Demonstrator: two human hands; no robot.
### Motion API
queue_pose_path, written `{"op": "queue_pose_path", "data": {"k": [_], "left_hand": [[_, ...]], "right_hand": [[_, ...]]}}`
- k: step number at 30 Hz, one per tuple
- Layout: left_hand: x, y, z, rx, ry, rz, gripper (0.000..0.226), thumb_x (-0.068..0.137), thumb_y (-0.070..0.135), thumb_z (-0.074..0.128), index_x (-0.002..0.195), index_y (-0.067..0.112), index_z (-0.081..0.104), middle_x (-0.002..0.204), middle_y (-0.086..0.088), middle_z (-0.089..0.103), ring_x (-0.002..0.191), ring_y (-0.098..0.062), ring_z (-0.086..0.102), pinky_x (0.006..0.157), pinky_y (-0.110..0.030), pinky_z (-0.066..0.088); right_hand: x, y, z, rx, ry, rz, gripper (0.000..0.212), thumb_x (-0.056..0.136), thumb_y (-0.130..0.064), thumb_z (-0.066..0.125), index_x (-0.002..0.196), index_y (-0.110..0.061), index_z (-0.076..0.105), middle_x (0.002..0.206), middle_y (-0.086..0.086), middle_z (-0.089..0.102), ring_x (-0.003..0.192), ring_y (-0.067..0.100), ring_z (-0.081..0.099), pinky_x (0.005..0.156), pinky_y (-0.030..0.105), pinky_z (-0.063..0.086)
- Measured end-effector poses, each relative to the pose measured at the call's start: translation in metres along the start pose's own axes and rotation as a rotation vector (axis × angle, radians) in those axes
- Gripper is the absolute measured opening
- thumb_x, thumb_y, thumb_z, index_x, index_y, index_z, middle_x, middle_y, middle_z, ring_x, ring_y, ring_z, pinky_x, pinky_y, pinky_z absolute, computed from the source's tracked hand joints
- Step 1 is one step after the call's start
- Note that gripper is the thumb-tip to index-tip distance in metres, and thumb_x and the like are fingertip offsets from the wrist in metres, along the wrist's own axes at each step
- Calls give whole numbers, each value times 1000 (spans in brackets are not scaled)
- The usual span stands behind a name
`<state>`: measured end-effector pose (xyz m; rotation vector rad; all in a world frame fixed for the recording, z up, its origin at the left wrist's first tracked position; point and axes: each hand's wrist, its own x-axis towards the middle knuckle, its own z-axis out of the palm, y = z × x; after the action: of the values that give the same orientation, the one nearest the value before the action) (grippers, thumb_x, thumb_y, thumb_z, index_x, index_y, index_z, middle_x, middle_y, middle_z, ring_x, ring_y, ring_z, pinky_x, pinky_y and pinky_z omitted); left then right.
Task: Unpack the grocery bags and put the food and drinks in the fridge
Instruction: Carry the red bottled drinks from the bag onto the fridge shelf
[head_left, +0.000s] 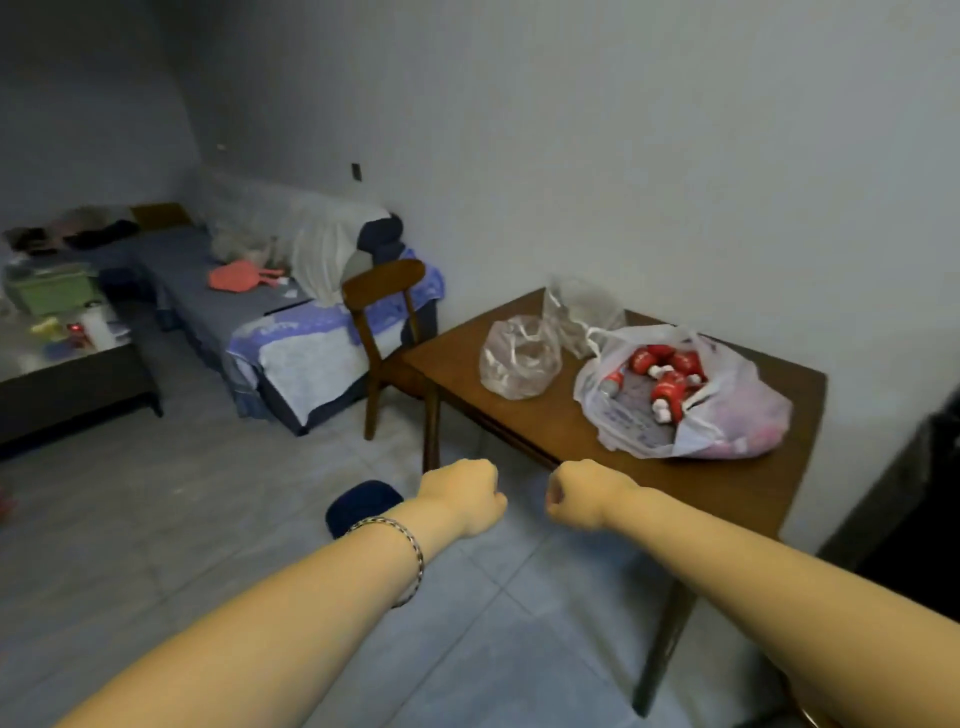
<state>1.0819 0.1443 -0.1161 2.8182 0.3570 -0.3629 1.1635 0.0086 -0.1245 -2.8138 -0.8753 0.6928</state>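
Observation:
A white plastic grocery bag (727, 426) lies open on the brown wooden table (727, 483) at the right, with several red-labelled bottles (670, 382) inside. Two clear plastic bags, one (519, 364) nearer and one (579, 312) behind it, sit beside the grocery bag and look almost empty. My left hand (462, 496) and my right hand (576, 499) are held out in front of me as fists, side by side near the table's front edge, holding nothing. No fridge is visible.
A wooden chair (387, 332) stands at the table's left end. Behind it is a bed (291, 332) with clothes and bedding. A low table (78, 374) with clutter is at the far left. A dark round object (363, 506) lies on the tiled floor.

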Motion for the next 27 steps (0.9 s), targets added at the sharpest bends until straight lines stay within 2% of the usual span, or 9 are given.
{"op": "queue_pose_path", "data": {"k": [3,5,8,14,17,19,20,23,27], "left_hand": [[73,39,1,18,-20,103,26,95,25,41,103,9,60,107,-9,63,98,-31,59,77,-32,44],[123,61,-1,37,-37,178,27,95,26,42,106,11,61,111,-9,63,101,-30,59,80,-33,45],[192,89,-7,31,-76,288,25,94,26,42,103,11,61,111,-9,63,101,-30,59,80,-32,45],[328,134,-19,-5,-213,445,17,95,26,41,90,15,53,96,-7,61,88,-25,58,68,-30,39],[381,149,-8,-55,-253,470,19,96,23,41,79,21,47,74,3,52,65,-11,50,55,-23,33],[412,156,4,-76,-289,483,17,97,24,42,82,21,50,75,3,52,63,-9,48,52,-21,32],[428,158,12,-75,-309,485,15,97,24,42,88,20,53,78,2,54,65,-10,49,53,-20,33],[469,164,31,-56,-355,454,15,97,24,42,97,18,56,88,-1,59,73,-15,54,59,-22,38],[518,173,50,-127,-387,364,15,97,25,44,86,22,54,79,3,56,71,-13,53,64,-23,40]], "right_hand": [[37,62,-20,59,46,114,25,88,-21,53,105,-12,67,110,11,66,101,29,62,84,32,49],[63,97,-32,88,79,193,27,89,-21,50,106,-8,66,104,14,64,96,29,61,79,30,45],[99,143,-48,127,141,318,31,90,-24,47,110,-6,63,116,15,62,107,31,58,84,33,45],[169,221,-81,287,240,499,25,91,-24,49,106,-11,65,108,11,65,97,26,62,89,38,53],[198,254,-84,394,292,558,20,92,-18,48,87,-11,65,91,12,67,88,28,65,83,40,55],[221,276,-79,458,332,590,21,91,-15,47,76,-12,62,84,13,66,85,31,65,80,41,55],[233,286,-77,454,337,597,20,91,-14,48,79,-11,64,88,13,66,86,30,64,80,40,55],[276,314,-72,350,345,568,25,93,-12,47,110,-9,65,116,10,56,100,27,58,88,35,49],[333,352,-70,-7,211,498,38,95,-13,47,132,-10,47,137,10,41,126,30,39,108,39,31]]}}
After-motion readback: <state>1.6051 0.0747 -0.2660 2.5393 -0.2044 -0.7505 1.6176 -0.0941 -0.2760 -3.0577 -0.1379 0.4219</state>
